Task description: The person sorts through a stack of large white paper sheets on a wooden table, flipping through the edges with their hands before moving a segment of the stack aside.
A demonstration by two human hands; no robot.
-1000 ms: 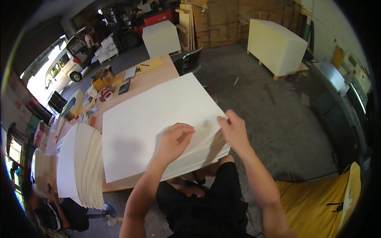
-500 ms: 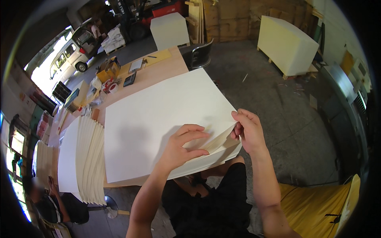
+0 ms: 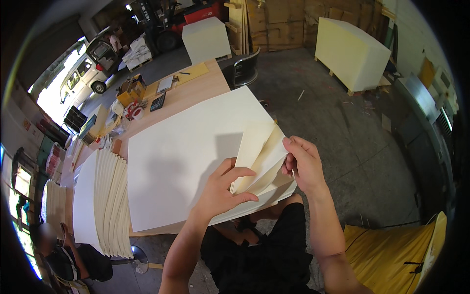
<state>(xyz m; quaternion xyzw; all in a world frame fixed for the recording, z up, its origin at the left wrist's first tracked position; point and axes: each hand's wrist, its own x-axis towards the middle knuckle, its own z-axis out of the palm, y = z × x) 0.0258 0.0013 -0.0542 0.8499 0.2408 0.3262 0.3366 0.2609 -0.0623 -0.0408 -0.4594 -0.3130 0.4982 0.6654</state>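
Observation:
A stack of large white paper sheets (image 3: 181, 142) lies on the table before me. At its near right corner several sheets are lifted and bent. One pale flap (image 3: 250, 146) is turned back over the top sheet, leaning toward my left hand (image 3: 223, 188). That hand is open, thumb and fingers spread in a curve, its fingertips beside the flap; whether they touch it I cannot tell. My right hand (image 3: 304, 164) pinches the raised sheet edges at the corner between thumb and curled fingers. How many sheets it holds is hidden.
Fanned piles of sheets (image 3: 105, 201) lie left of the stack. The wooden table (image 3: 203, 90) carries a calculator (image 3: 157, 102), tape rolls and a cardboard box. A chair (image 3: 245, 69) stands beyond. Another person (image 3: 73, 255) sits at lower left. Pallets of paper (image 3: 350, 56) stand on the floor.
The corner flap has risen and folded back to the left over the stack, baring more layered sheet edges. My right hand keeps its pinch; my left hand has barely moved.

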